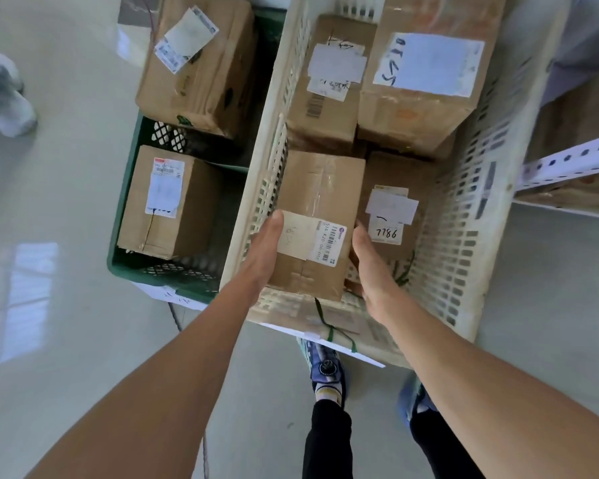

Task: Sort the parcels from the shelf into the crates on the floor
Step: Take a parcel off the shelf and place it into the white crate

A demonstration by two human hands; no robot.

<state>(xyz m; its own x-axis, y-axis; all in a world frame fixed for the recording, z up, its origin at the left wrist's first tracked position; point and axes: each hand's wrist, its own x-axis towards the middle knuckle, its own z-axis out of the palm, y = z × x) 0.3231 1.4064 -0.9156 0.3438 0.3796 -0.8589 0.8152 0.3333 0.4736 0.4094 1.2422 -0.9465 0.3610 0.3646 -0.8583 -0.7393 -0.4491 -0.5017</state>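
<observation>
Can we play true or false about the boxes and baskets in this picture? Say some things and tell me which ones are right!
1. The left hand and right hand press opposite sides of the held parcel. True.
2. The green crate holds four parcels. False: two show in it, a far parcel and a near parcel.
3. The held parcel is at the white crate. True.
4. The parcel marked 7786 lies in the green crate. False: it lies in the white crate, right of the held parcel.

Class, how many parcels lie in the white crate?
4: far-left parcel, far-right parcel, near-left parcel between left hand and right hand, near-right parcel. More may hide underneath.
</observation>
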